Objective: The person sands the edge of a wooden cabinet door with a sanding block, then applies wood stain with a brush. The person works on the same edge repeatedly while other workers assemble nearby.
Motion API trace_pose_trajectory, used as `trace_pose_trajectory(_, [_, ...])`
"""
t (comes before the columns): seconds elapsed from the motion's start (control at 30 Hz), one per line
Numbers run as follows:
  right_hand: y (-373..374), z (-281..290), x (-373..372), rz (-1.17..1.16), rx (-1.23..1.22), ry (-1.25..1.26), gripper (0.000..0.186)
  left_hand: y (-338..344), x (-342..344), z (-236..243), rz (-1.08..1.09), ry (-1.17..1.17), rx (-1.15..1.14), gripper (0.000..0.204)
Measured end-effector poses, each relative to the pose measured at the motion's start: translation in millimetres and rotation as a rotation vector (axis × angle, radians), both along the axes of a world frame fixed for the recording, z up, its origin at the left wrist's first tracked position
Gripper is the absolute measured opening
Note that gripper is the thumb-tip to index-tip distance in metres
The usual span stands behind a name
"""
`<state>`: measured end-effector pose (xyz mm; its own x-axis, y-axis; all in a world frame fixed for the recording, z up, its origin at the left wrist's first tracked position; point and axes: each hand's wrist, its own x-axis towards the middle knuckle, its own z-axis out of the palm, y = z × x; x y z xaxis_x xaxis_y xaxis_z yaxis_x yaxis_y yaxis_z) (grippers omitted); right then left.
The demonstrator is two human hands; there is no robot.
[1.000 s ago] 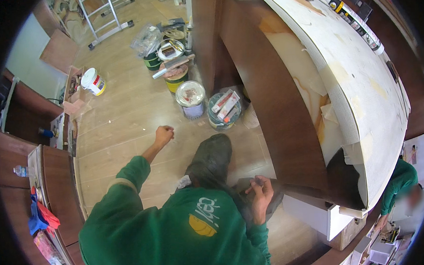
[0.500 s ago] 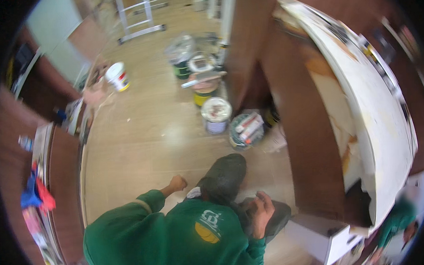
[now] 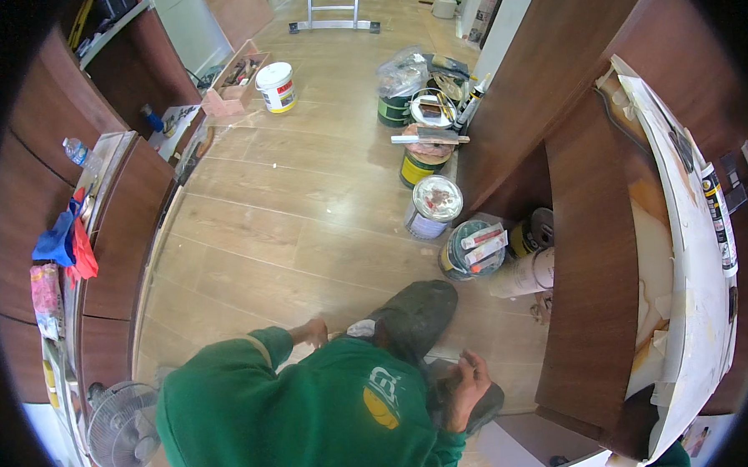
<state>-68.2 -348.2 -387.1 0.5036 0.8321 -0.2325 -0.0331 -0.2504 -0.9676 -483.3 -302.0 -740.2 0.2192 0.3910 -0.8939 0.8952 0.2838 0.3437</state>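
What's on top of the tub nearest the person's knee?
Two slim pale boxes lie on the tub. They cover part of its top, so what is right under them cannot be seen.

Floor is light wood planks (image 3: 240,227), pale seams, soft glare mid-floor. Left side: brown cabinets (image 3: 107,270), pale wall (image 3: 196,28) farther back. Right side: tall brown panel (image 3: 542,76), then brown counter front (image 3: 593,282) with curved white top (image 3: 697,328). Light's bright, fairly even.
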Motion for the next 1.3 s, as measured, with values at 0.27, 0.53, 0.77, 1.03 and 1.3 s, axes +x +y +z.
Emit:
trace_pose_trajectory(0.27, [-4, -23, -2, -0.006, 0.025, 0.076, 0.029, 176, -165, 6, -0.507, 0.355, 0.978, 0.014])
trace_pose_trajectory(0.53, [-9, -11, 3, -0.102, 0.165, -0.201, 0.023, 288, -44, 266, 0.184, 0.181, 0.993, 0.034])
trace_pose_trajectory(0.77, [9, 47, -9, 0.096, 0.238, 0.046, 0.023, 122, 226, 381, -0.069, -1.172, -0.019, 0.060])
trace_pose_trajectory(1.03, [-26, 75, 8, -0.125, 0.342, 0.285, 0.028, 94, 298, 433, -0.331, -1.001, 0.248, 0.035])
trace_pose_trajectory(1.3, [-47, 83, 6, -0.297, 0.464, -0.194, 0.022, 67, 318, 435, 0.046, -1.246, -0.097, 0.020])
